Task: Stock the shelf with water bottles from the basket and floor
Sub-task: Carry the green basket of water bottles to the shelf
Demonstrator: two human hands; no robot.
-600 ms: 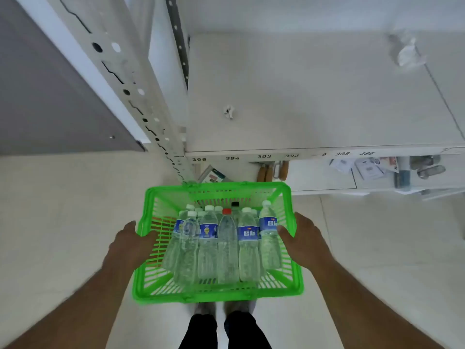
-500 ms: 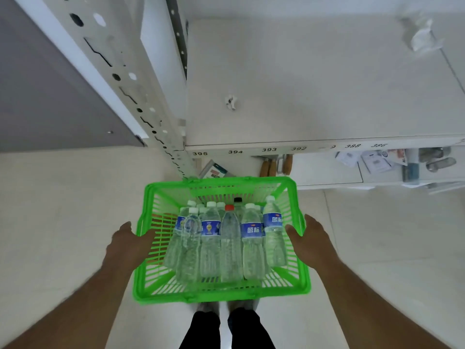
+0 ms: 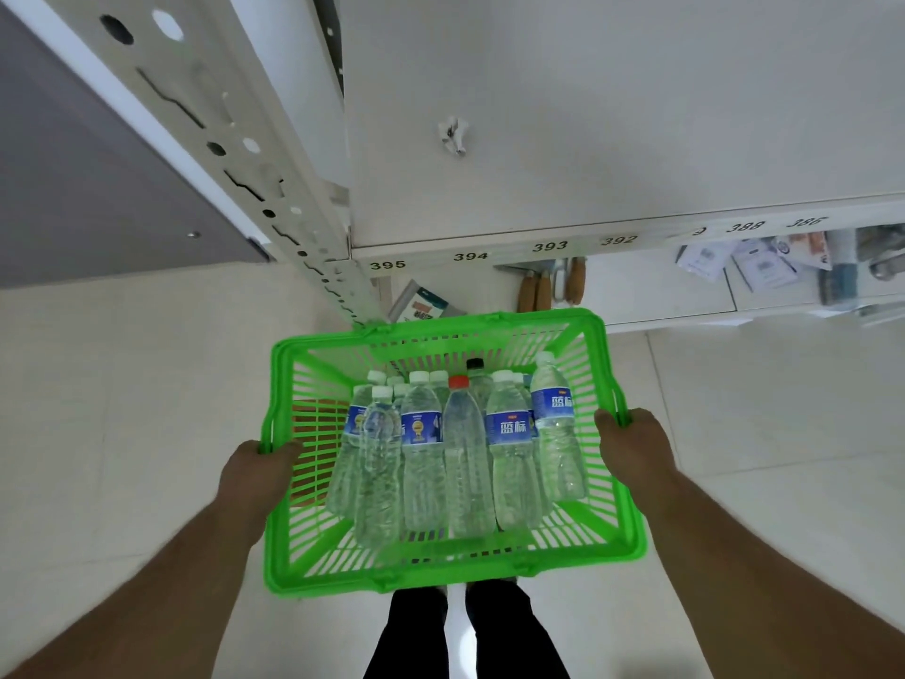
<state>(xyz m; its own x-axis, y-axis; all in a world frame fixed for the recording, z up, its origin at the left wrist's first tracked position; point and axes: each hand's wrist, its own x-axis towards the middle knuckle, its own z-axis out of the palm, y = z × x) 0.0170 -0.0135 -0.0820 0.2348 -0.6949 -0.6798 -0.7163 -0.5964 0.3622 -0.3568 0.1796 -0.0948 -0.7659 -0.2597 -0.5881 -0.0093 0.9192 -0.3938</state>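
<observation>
I'm gripping the green slatted plastic basket at frame centre, left hand and right hand clamping its side rims, clear plastic water bottles lying inside caps pointing up-frame toward the white numbered shelf above.

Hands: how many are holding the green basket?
2. The left hand grips the left rim of the basket; the right hand grips its right rim.

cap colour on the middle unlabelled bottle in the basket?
Red cap, clearest in the head view.
</observation>
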